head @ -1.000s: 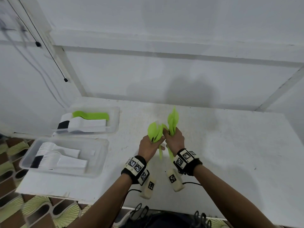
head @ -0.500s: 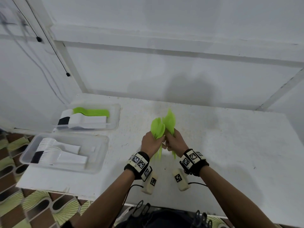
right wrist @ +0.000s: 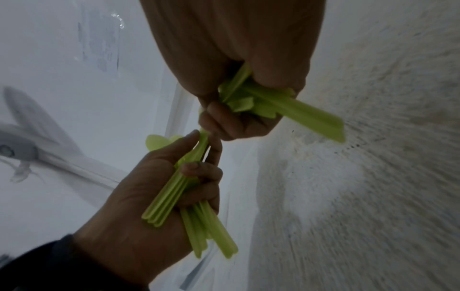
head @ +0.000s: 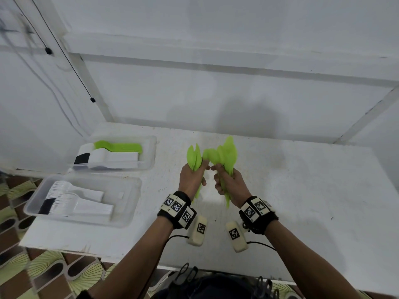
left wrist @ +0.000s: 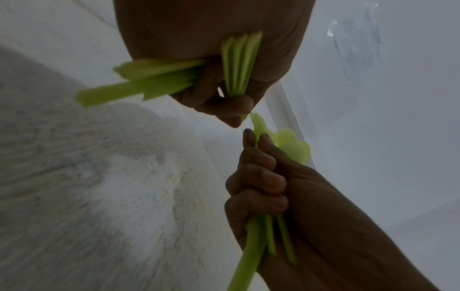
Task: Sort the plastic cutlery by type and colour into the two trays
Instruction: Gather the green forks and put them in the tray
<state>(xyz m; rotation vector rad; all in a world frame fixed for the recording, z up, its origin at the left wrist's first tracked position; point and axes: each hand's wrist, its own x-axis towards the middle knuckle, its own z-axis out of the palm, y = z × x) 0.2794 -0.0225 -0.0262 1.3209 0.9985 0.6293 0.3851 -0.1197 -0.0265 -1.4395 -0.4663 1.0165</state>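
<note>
1. Two hands above the table (head: 302, 190): left hand (head: 191, 180) grips a green cutlery bundle (head: 194, 157); right hand (head: 230, 185) grips a second green bunch (head: 225, 153).
2. Two trays (head: 129, 199) at left hold sorted cutlery.

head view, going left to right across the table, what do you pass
near tray with white cutlery → far tray with white and green cutlery → left hand gripping a green bunch → right hand gripping a green bunch → bare table
</note>
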